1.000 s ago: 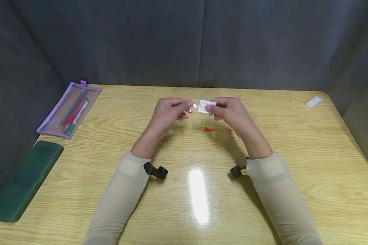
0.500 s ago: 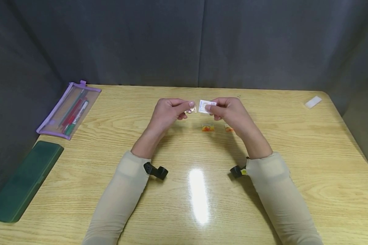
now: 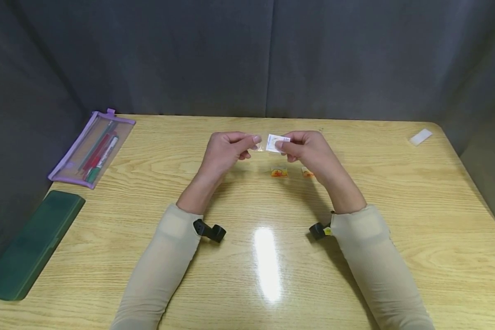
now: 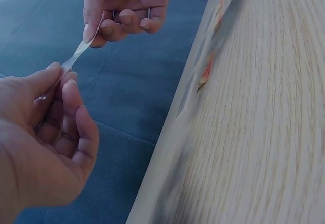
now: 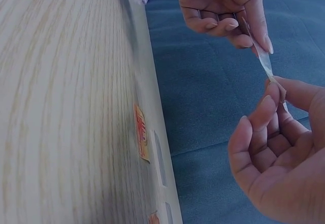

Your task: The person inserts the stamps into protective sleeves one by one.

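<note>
Barely moved, left hand (image 3: pixel 228 149) and right hand (image 3: pixel 309 145) pinching one white-and-clear packet (image 3: pixel 272 142), two yellow-red packets (image 3: pixel 279 172) on one table (image 3: pixel 420 220)

Pouch (image 3: pixel 74 143): far left on the table (image 3: pixel 445 215), pens (image 3: pixel 107 151) inside
Case (image 3: pixel 35 245): left side, nearer than the pouch
Packet (image 3: pixel 273 142): between left hand (image 3: pixel 228 149) and right hand (image 3: pixel 307 146), off the table
Left sachet (image 3: pixel 279 172): on the table, beside right sachet (image 3: pixel 307 173)
Block (image 3: pixel 420 137): far right corner
Curtain (image 3: pixel 334 59): behind the table

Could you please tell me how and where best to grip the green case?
The green case is probably best gripped across its middle, the left hand coming from above right: it lies flat, long and narrow, with dark cloth close on its left.
</note>
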### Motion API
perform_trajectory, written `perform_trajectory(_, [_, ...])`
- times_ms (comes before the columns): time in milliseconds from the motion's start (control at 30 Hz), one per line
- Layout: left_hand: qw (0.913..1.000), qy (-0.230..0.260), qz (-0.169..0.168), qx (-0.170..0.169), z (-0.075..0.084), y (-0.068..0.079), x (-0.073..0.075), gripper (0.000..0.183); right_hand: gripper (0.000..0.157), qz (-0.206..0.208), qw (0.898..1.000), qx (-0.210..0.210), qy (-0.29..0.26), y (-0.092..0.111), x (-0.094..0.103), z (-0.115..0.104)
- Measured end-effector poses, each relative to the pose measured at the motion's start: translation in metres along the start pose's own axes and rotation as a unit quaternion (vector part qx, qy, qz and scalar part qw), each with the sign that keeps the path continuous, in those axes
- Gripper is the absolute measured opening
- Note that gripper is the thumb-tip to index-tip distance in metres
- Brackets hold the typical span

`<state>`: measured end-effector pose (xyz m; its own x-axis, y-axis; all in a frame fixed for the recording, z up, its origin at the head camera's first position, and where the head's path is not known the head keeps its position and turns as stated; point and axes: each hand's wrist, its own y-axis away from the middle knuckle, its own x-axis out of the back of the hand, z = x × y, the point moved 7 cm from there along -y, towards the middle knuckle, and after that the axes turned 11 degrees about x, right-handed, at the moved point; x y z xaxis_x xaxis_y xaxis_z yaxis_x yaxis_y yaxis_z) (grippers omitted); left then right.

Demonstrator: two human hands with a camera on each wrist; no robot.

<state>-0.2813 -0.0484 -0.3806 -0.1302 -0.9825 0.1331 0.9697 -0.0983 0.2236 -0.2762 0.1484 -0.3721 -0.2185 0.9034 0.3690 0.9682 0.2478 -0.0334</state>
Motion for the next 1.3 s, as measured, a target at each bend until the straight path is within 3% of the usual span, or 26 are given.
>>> perform_trajectory(300, [1.0000,0.006,-0.006,-0.002,0.0009,-0.0004,-0.0009,0.022,0.025,0.002,1.000,0.001,-0.005,-0.0007,-0.0006,0.0003])
perform_trajectory(567, [0.9994,0.017,-0.030,0.000,0.0017,-0.0007,-0.0047,0.019,0.023,0.012,1.000,0.004,-0.009,-0.0004,0.0000,0.0010])
perform_trajectory(967, [0.9995,0.026,-0.015,-0.015,0.0006,-0.0005,-0.0029,0.025,0.025,0.006,1.000,0.001,-0.003,-0.0020,-0.0012,0.0033])
perform_trajectory(1300, [0.9993,0.032,-0.018,-0.006,-0.0009,-0.0009,-0.0031,0.025,0.023,0.007,1.000,0.006,-0.011,-0.0019,-0.0020,0.0023])
